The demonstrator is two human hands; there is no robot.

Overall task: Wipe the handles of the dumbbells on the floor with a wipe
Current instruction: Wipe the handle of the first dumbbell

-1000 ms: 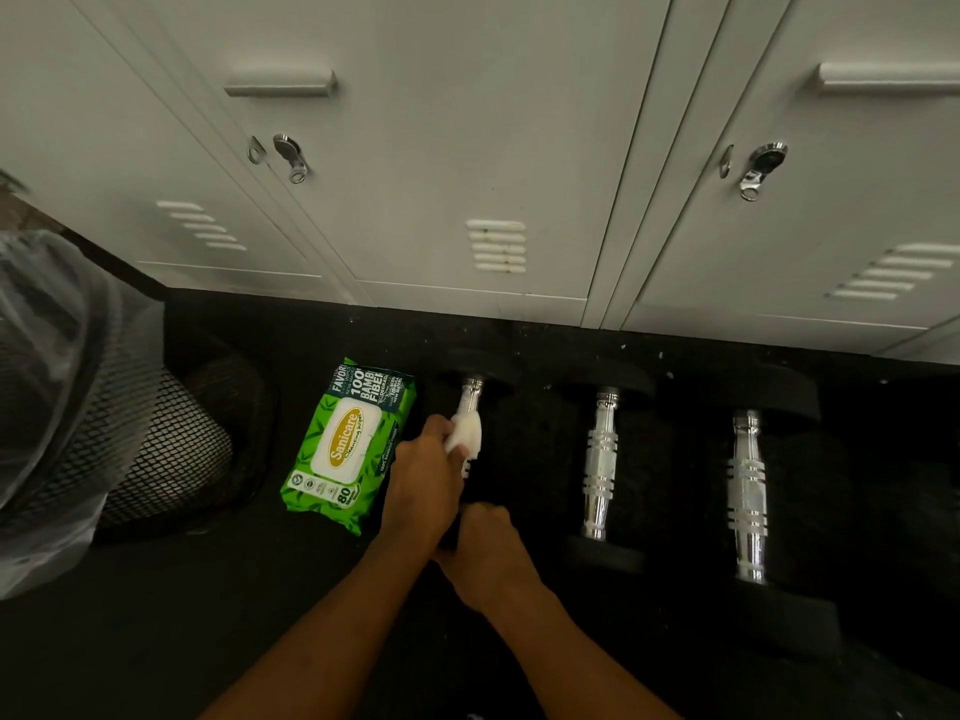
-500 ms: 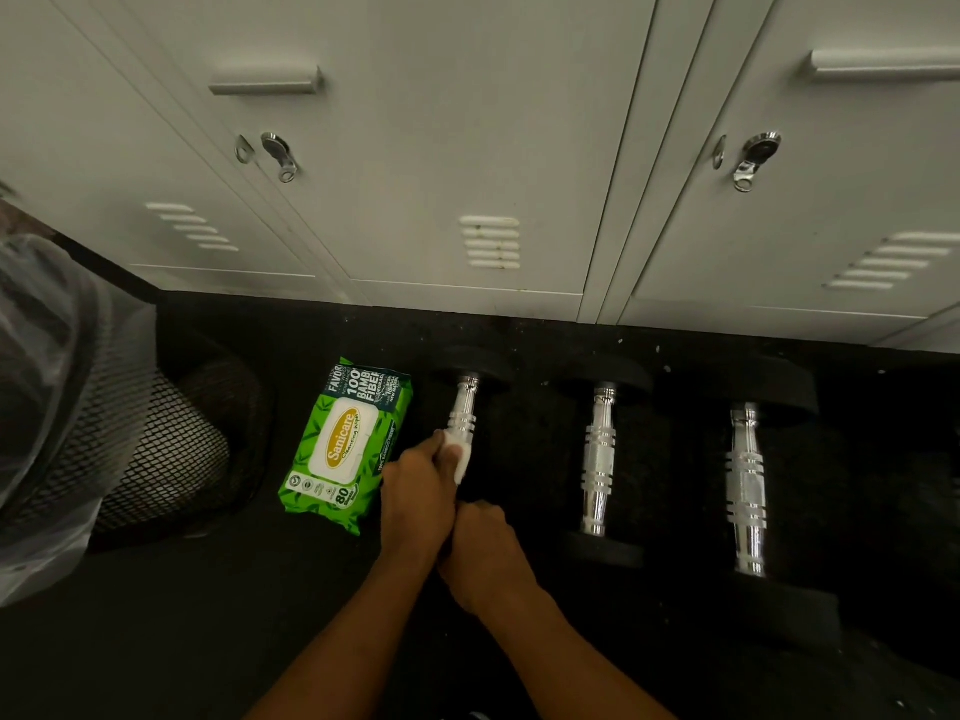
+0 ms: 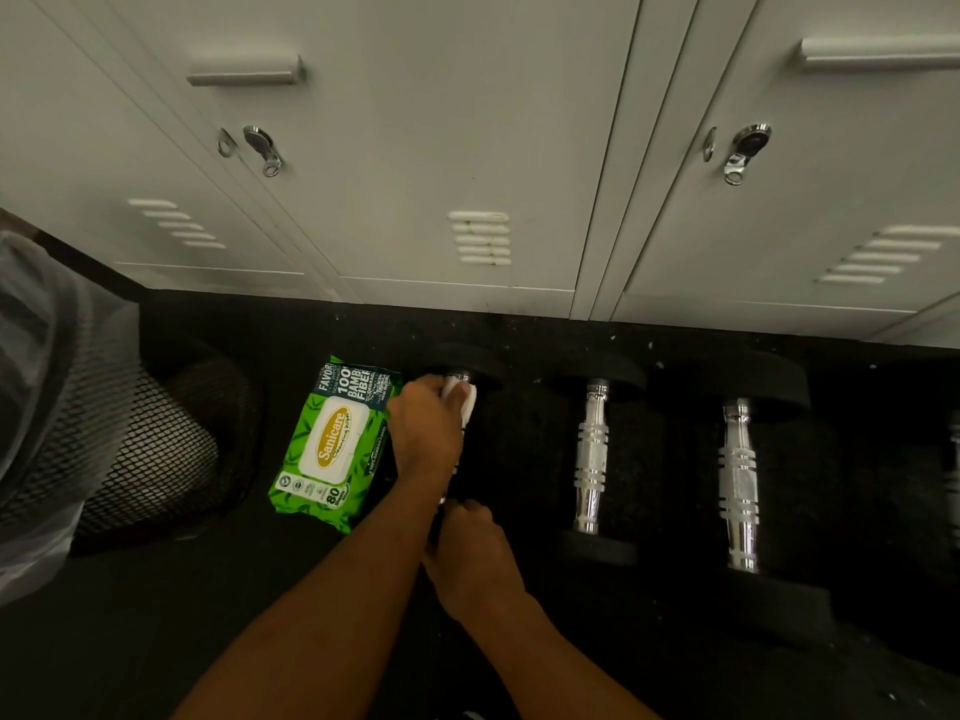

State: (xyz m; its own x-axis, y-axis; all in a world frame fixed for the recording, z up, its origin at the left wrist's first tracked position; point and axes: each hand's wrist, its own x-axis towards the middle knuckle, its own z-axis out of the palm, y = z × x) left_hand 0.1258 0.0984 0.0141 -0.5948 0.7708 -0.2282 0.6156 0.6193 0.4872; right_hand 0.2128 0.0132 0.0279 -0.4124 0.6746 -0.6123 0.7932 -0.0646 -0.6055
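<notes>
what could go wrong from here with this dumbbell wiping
1. The right hand covers the near end of the left dumbbell, so that part of the handle may be skipped by the wipe in the left hand.
2. If the right hand lets go, the round dumbbell could roll into the wipes pack.
3. The middle dumbbell and right dumbbell are not being wiped yet; one wipe may dry out first.

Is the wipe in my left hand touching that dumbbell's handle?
Touching. Head view: the left hand wraps the wipe around the handle at its far end.
</notes>
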